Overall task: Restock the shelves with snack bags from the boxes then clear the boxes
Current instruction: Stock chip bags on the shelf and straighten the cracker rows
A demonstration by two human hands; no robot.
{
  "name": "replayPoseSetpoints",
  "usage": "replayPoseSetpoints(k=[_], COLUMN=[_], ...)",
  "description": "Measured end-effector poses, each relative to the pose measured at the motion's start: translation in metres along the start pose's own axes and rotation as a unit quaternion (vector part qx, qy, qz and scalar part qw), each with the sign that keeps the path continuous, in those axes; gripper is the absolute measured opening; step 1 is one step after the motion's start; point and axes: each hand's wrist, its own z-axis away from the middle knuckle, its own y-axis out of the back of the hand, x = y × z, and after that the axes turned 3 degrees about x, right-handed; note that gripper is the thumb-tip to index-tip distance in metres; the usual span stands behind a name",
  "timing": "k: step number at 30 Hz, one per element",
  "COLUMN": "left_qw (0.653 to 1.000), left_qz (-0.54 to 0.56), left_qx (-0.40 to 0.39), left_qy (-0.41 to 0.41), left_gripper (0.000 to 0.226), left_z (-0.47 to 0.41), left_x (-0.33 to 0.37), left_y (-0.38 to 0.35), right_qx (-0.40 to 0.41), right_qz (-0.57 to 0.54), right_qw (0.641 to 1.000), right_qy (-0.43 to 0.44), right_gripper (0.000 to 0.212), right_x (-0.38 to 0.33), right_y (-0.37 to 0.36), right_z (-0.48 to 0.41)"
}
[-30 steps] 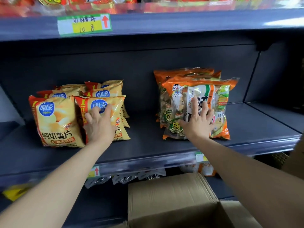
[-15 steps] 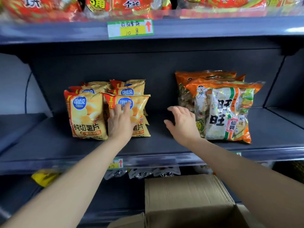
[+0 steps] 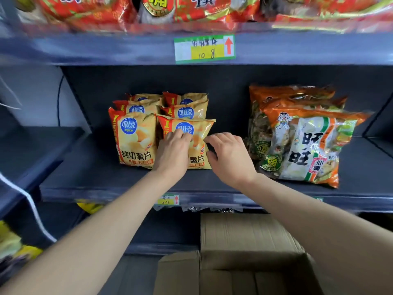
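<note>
Dark blue middle shelf (image 3: 212,184), left half: yellow chip bags (image 3: 136,141), upright, two columns, several deep. Print: "可比克 copico" in a blue roundel, "纯切薯片" along the foot, red corner flash with "1".

Same shelf, right half: orange cracker bags (image 3: 308,150), stacked and leaning back. Print: "旺旺", "仙貝", round green badge "5角", cartoon boy at upper left.

Open room: bare shelf between the two groups, to the left of the chips, and along the front lip.

Upper rail: price tag (image 3: 204,48), green border, yellow field, handwritten "10 8", red up-arrow; characters above it too blurred to read. Over it, red bags (image 3: 95,11), "角" partly legible. On the middle lip: small tag (image 3: 168,200), red arrow, handwriting unclear.

On the front-right chip bag (image 3: 202,128): left hand (image 3: 173,152), fingers curled and bunched together, tips gripping the film at the blue roundel; thumb hidden.

Just beside that bag's right edge: right hand (image 3: 229,158), fingers half bent and spread apart, index tip and thumb at the edge, contact not determinable, nothing held.

Below the shelf lip, nearest the camera: brown cardboard box (image 3: 244,237), flaps open.
</note>
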Motion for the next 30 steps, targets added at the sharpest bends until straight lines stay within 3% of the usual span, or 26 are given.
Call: replayPoseSetpoints(k=[12, 18, 22, 30], left_qw=[0.986, 0.988, 0.992, 0.991], left_qz=[-0.012, -0.019, -0.019, -0.034], left_qx=[-0.154, -0.148, -0.121, -0.127], left_qy=[-0.063, -0.045, -0.028, 0.028], left_gripper=[0.04, 0.032, 0.029, 0.029], left_z=[-0.007, -0.046, -0.074, -0.083], left_x=[0.023, 0.042, 0.054, 0.073], left_y=[0.198, 0.324, 0.388, 0.425], right_qx=[-0.079, -0.08, -0.122, -0.197], right_qz=[-0.003, 0.004, 0.033, 0.045], right_qw=[0.997, 0.997, 0.992, 0.978], right_qy=[0.025, 0.022, 0.025, 0.048], right_gripper=[0.035, 0.03, 0.036, 0.039], right_x=[-0.074, -0.096, -0.105, -0.097], right_y=[0.175, 0.278, 0.332, 0.366], right_z=[-0.068, -0.138, -0.175, -0.192])
